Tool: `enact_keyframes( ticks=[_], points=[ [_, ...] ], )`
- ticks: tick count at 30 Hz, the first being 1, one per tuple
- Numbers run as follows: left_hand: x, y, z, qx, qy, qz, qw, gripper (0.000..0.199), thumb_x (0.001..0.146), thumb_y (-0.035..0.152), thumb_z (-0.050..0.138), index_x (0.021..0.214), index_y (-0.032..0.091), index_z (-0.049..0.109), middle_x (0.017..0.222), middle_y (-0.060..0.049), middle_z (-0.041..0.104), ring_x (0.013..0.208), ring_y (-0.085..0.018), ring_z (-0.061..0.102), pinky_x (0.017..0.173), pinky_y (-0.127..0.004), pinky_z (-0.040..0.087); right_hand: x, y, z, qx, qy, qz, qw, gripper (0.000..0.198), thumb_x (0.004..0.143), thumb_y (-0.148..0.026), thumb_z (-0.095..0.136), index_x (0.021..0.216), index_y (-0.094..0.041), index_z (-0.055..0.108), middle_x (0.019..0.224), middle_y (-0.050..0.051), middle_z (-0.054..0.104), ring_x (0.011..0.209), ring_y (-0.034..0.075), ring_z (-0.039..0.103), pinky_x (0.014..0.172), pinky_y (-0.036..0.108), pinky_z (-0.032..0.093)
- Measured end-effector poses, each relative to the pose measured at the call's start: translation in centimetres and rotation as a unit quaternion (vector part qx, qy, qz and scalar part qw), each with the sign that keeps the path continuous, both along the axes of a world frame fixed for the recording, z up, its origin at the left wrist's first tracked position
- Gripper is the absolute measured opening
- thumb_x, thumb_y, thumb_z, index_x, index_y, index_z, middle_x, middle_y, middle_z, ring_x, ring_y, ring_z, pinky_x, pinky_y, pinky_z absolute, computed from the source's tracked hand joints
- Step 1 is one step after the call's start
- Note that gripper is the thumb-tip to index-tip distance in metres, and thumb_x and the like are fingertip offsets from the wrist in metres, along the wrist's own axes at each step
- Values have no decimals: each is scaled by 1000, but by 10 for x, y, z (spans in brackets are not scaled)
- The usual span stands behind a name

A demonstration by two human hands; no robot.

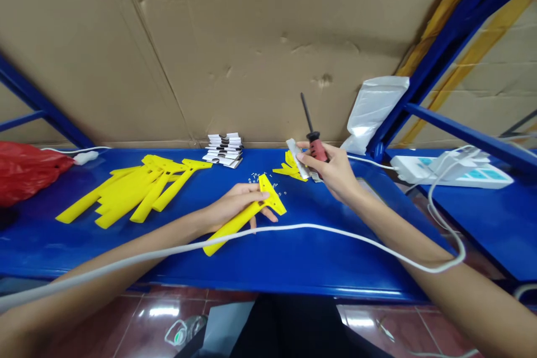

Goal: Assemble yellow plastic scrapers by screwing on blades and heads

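Note:
My left hand (pixel 239 201) is closed around a yellow plastic scraper handle (pixel 229 230), its wide T-shaped head (pixel 273 197) pointing up and right. In my right hand (pixel 333 170) is a screwdriver (pixel 318 148) with a red and black grip, its dark shaft pointing up. The same hand pinches a flat silvery strip (pixel 297 158) between thumb and fingers. Below that strip lie small yellow pieces (pixel 289 169), partly covered by it. Tiny screws and nuts (pixel 254 178) are scattered behind the scraper head.
Several yellow scraper handles (pixel 126 190) lie piled on the blue table (pixel 268 268) at left. A stack of folded white cards (pixel 224 150) stands at the back. A white cable (pixel 306 226) crosses in front of both arms. Right are a power strip (pixel 457 172) and plastic bag (pixel 375 106).

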State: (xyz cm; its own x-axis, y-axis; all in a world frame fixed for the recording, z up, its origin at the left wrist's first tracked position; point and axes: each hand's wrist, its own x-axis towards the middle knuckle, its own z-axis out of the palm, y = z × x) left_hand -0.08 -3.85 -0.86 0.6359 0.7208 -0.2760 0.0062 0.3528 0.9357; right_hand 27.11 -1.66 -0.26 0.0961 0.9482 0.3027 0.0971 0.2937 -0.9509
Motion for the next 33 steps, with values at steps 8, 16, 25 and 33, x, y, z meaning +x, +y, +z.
enact_keyframes(
  ticks=[8,16,25,33],
  points=[
    [15,6,-18,-1,-21,52,998,30,97,36,89,104,14,70,90,-19,86,72,-27,85,46,-25,62,-21,-23,0,-34,-76,79,993,40,85,-58,91,89,-20,80,69,-2,61,54,12,46,49,30,36],
    [11,-8,-16,31,-28,37,998,45,93,41,96,120,10,77,116,-19,86,80,-26,87,55,-29,69,-34,-33,-12,-34,-113,136,984,53,92,-58,87,72,-23,53,63,-6,46,59,11,40,56,29,32],
    [6,-8,-20,24,-41,45,998,41,91,39,97,113,10,78,102,-15,87,68,-20,82,57,-28,68,-43,-37,-16,-19,-129,169,977,65,92,-66,87,68,-25,42,60,-7,44,56,11,38,55,30,31],
    [3,-11,-7,39,-50,78,995,38,89,39,97,104,12,75,85,-10,84,63,-20,79,50,-24,62,-6,-8,-14,55,-339,-54,938,48,105,-66,67,83,-24,57,75,1,60,68,17,49,67,35,37]
  ],
)
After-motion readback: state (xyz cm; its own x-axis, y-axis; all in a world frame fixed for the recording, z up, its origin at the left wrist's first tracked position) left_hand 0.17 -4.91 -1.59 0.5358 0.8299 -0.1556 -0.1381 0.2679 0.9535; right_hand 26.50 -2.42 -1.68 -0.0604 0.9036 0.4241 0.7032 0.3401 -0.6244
